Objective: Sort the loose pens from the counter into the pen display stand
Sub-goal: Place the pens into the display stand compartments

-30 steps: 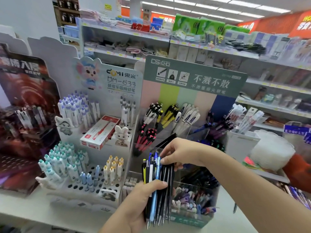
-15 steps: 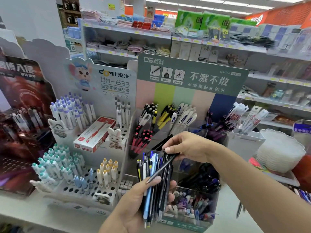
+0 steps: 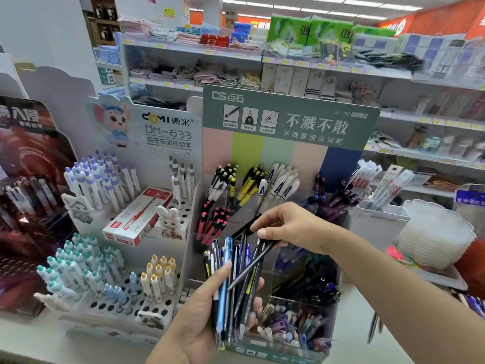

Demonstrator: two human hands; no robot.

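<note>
Before shop shelves, left hand (image 3: 199, 319) grips pens (image 3: 233, 279); right hand (image 3: 294, 227) pinches one.

My left hand (image 3: 199, 319) holds a bundle of pens (image 3: 231, 282) in front of the pen stand (image 3: 286, 258) on the surface (image 3: 349, 348). My right hand (image 3: 291, 227), above the bundle, pinches one pen (image 3: 253, 266). Left of the stand sits a peg rack (image 3: 110, 306), a box (image 3: 136, 216) on it. Shelves (image 3: 315, 67) run behind.

My glossy plastic pens (image 3: 231, 282) shine; the clear acrylic tiered stand (image 3: 301, 306) gleams smooth; its green cardboard header (image 3: 288, 119) looks matt.
</note>
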